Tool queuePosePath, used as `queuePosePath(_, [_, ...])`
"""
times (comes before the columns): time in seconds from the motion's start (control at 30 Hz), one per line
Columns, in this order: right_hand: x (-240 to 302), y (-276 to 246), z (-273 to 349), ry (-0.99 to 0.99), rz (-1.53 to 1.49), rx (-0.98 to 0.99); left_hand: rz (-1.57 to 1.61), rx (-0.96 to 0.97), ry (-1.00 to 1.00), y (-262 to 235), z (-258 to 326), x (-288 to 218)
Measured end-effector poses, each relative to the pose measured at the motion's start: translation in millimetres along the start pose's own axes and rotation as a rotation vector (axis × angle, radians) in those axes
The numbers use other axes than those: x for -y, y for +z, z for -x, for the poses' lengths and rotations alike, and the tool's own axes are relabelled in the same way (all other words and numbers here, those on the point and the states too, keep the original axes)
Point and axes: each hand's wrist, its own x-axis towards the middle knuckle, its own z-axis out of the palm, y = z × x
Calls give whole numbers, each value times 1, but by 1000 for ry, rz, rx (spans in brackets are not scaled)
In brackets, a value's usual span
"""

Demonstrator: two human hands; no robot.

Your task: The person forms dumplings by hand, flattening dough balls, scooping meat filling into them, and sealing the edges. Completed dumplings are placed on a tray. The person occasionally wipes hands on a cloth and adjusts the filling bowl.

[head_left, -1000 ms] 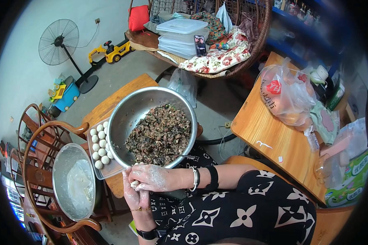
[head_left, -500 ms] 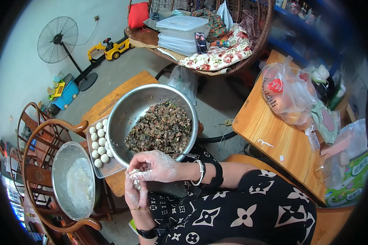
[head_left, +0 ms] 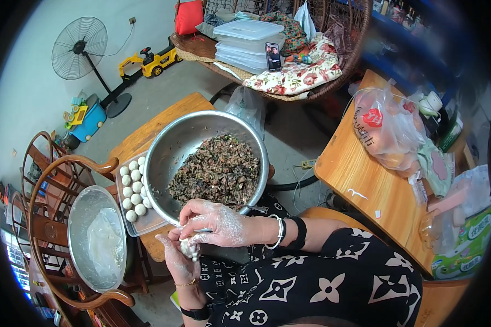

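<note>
My left hand is cupped palm up below the rim of a big steel bowl and holds a small white dough lump. My right hand, dusted with flour, lies over it with its fingertips pinching the lump. The bowl holds dark chopped filling. Left of the bowl, a shallow tray carries several finished white dough balls.
A steel basin with white dough rests on a wooden chair at the left. A wooden table with plastic bags stands at the right. Farther off are a floor fan, toy cars and stacked plastic boxes.
My right hand has shifted slightly to the right over my left hand while both keep working the dough lump. The bowl and tray have not moved.
</note>
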Motion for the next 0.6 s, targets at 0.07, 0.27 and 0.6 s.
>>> queuePosePath(0.07, [0, -1, 0, 10, 44, -19, -64, 19, 28, 6, 3, -4])
queuePosePath(0.27, [-6, 0, -2, -48, 150, -31, -167, 200, 15, -18, 2, -13])
queuePosePath(0.6, [-17, 18, -20, -122, 176, 44, -180, 100, -30, -41, 4, -25])
